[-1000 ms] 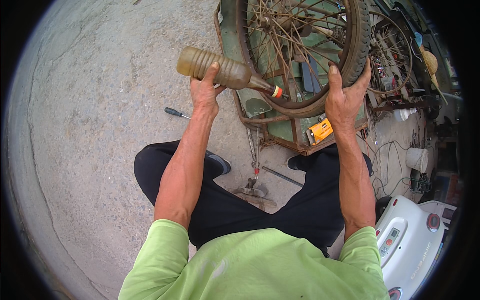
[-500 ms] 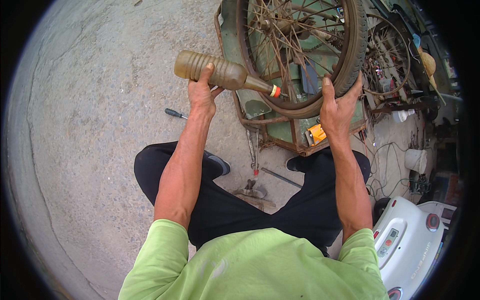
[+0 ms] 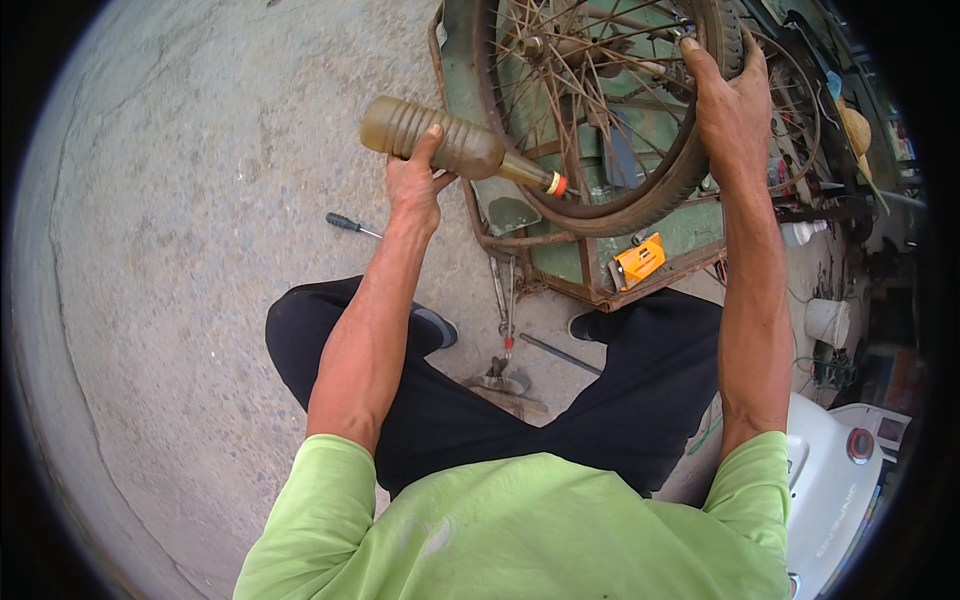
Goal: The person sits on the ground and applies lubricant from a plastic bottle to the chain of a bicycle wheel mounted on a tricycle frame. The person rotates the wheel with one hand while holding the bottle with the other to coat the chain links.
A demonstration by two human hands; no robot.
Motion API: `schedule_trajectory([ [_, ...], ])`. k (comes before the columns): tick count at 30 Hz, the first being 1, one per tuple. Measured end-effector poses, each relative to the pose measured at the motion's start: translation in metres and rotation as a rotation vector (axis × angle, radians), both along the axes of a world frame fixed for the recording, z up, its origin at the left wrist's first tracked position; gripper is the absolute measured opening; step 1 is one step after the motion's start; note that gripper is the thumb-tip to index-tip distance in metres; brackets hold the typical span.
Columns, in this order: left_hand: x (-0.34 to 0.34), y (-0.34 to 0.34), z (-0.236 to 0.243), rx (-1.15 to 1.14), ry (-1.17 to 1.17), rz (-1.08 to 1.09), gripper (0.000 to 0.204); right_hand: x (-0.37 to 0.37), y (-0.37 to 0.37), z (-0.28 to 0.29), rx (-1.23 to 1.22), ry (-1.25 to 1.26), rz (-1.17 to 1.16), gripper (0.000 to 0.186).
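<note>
My left hand [image 3: 413,186] is wrapped round a cloudy yellow-brown plastic bottle [image 3: 470,150] with a long neck and a red and yellow tip. The bottle lies nearly level, and its tip reaches the lower inner rim of a rusty spoked wheel [image 3: 640,212]. Higher up, at the wheel's right side, my right hand [image 3: 735,115] grips the black tyre [image 3: 719,40], thumb on the inner side and fingers round the outside. Behind the spokes is a green metal surface with a rusty frame [image 3: 655,290].
An orange box [image 3: 638,262] sits on the green surface below the wheel. On the ground are a screwdriver [image 3: 345,222], a metal bar [image 3: 560,354] and a hammer-like tool [image 3: 503,378]. A second spoked wheel [image 3: 812,150] and a white rounded machine [image 3: 830,490] stand to the right.
My right hand has moved up and to the right along the tyre. The bottle has shifted slightly right and stays in my left hand, its tip still at the rim.
</note>
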State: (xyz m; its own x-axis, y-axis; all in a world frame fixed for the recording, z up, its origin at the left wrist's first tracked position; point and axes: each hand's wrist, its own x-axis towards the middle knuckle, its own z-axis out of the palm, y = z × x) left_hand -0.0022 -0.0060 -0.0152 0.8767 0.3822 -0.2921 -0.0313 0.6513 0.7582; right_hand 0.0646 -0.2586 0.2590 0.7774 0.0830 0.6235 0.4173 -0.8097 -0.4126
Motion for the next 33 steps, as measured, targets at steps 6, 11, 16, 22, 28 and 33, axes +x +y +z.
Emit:
schedule_trajectory([
  [6, 0.0, -0.001, -0.001, 0.009, -0.008, 0.001, 0.066, -0.003, 0.002, -0.004, 0.029, -0.014, 0.057, 0.078],
  [11, 0.001, -0.001, 0.002, 0.056, -0.013, -0.004, 0.068, -0.004, -0.006, -0.013, -0.071, -0.133, 0.034, 0.08],
  [16, 0.0, -0.002, 0.0, 0.056, -0.001, 0.021, 0.07, -0.011, -0.002, -0.017, -0.063, -0.141, 0.013, 0.084],
  [22, -0.001, 0.003, -0.001, 0.039, 0.017, 0.047, 0.067, -0.007, -0.005, -0.018, 0.007, -0.072, 0.048, 0.084],
  [28, -0.008, 0.01, 0.003, -0.115, 0.022, -0.006, 0.065, -0.003, -0.012, -0.022, -0.079, -0.16, 0.016, 0.082],
  [33, -0.012, 0.01, 0.006, -0.135, -0.008, -0.013, 0.066, -0.014, -0.008, -0.029, 0.004, -0.135, 0.069, 0.079],
])
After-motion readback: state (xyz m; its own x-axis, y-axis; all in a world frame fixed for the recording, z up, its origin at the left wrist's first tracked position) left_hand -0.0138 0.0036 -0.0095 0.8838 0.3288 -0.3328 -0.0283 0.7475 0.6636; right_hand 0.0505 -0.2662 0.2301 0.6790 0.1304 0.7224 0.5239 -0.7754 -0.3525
